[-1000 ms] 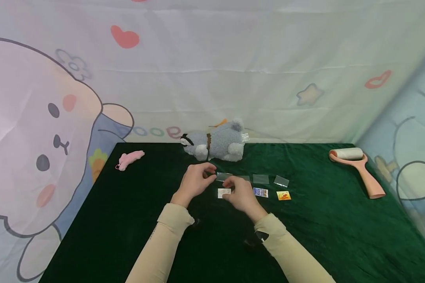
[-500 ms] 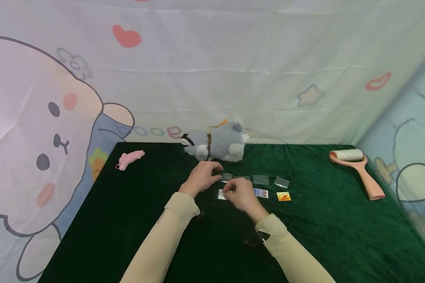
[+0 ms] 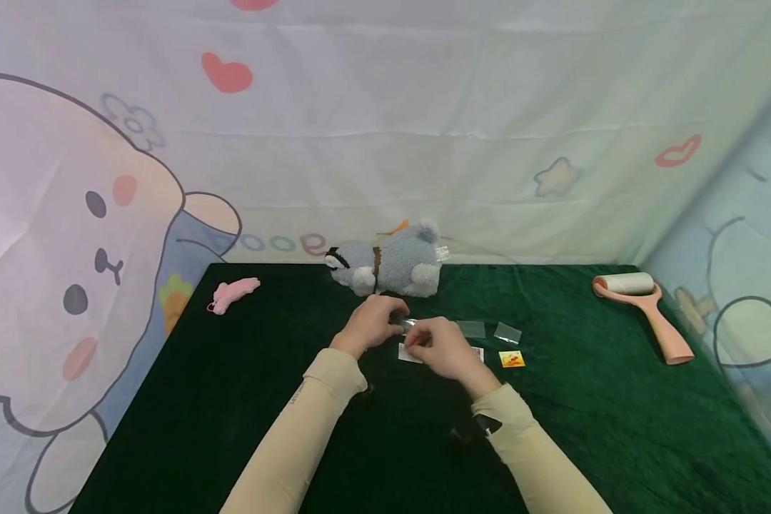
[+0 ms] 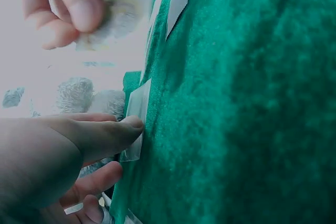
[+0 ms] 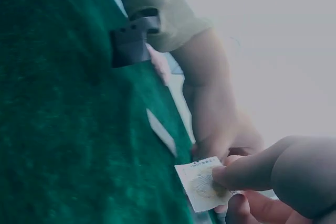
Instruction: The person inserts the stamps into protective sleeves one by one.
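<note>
Pinches a pale stamp in the right hand, just above the green table. Rests thumb of the left hand on a clear pocket; cannot tell if gripped. Has yellow stamp to the right, grey plush toy behind, lint roller farther right.
</note>
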### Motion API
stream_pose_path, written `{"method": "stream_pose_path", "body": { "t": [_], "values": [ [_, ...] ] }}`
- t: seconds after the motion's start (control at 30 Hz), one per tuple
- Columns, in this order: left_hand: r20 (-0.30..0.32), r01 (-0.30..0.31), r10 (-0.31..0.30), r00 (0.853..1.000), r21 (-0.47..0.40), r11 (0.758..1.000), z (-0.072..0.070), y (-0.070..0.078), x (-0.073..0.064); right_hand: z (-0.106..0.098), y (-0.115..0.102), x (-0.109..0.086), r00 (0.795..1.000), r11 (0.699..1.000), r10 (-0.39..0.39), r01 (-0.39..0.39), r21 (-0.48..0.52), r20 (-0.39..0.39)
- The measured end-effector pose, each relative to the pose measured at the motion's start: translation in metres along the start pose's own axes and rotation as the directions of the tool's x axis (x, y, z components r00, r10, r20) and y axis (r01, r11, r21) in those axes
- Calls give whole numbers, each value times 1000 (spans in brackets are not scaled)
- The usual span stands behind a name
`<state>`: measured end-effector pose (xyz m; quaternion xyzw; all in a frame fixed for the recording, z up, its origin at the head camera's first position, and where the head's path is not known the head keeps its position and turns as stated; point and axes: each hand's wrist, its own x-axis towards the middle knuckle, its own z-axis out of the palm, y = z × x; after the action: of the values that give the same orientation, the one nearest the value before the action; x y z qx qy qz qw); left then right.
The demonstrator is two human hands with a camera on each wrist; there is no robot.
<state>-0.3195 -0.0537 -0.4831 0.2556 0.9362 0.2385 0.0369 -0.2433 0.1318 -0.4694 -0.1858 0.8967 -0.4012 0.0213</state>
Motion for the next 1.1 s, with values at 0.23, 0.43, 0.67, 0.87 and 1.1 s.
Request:
{"method": "stream_pose_path", "body": {
  "t": [0.23,0.43,0.67,0.87,1.1],
  "values": [
    [-25,8,-7,1000,27,1000,-1,-1,0,-13,1,0,998,999,22,-21,24,-64],
    [-19,15,-14,1000,38,999,-5,-2,-3,-22,2,-1,993,997,27,-19,69,-117],
    [-18,9,-9,1000,-14,1000,-12,2,-13,-30,1,0,973,992,-24,51,114,-228],
    [-82,-32,23,996,-105,994,-17,8,-23,-34,2,-2,959,990,8,32,135,-285],
    [-108,-69,41,993,-275,959,-17,12,-35,-38,4,-4,958,987,55,-8,163,-282]
  ]
}}
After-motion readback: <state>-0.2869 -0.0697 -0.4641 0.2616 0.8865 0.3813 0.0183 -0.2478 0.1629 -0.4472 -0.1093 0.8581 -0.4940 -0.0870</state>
